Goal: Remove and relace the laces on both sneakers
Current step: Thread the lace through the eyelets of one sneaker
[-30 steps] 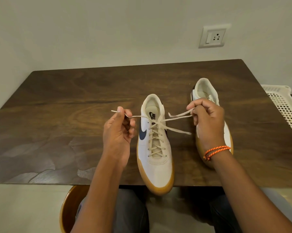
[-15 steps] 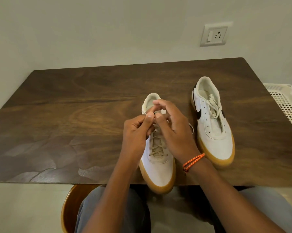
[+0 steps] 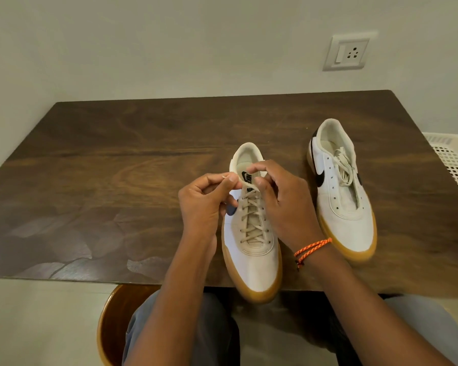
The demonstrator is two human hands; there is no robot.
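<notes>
Tying step: left hand [image 3: 205, 204] and right hand [image 3: 280, 199] fingers pinch lace ends [image 3: 245, 184] above near sneaker [image 3: 251, 249] tongue. Next, likely: form knot, cinch.

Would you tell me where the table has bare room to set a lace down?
The table is bare left of the near sneaker and along the wall edge. It is crowded where both hands work, and between that shoe and the far sneaker.

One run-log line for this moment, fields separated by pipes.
left hand: pinching lace end | right hand: at near sneaker tongue, grip unclear | far sneaker: lace loose, lower eyelets empty | stage: working top of near sneaker
</notes>
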